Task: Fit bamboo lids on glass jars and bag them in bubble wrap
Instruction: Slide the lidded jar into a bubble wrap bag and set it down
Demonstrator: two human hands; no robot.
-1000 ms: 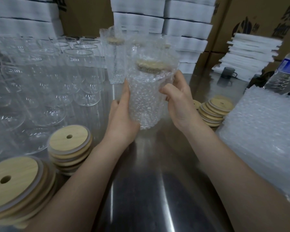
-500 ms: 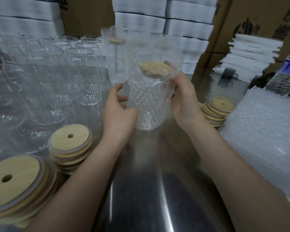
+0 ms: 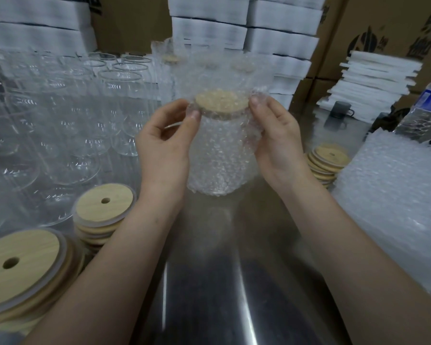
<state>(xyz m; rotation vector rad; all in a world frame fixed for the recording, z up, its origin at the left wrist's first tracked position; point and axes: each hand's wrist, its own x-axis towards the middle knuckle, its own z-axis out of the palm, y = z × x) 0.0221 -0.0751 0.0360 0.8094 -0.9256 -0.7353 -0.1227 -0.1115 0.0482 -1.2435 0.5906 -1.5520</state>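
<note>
Left hand (image 3: 165,150), right hand (image 3: 280,145) pinch bubble-wrap bag (image 3: 234,78) around lidded jar (image 3: 219,160); carton (image 3: 383,23) print unreadable.

A shiny stainless-steel table (image 3: 209,282) runs from near to far. Rows of clear, open-topped glass jars (image 3: 60,120) stand across its left side. At the near left sit two stacks of round bamboo lids with a small hole, one nearest (image 3: 23,265) and one just beyond it (image 3: 103,205); a third stack (image 3: 327,158) sits on the right. Beside that lies a pile of clear bubble-wrap bags (image 3: 396,195). At the far right stand a small dark mug (image 3: 340,112) and a clear plastic water bottle (image 3: 423,108).
</note>
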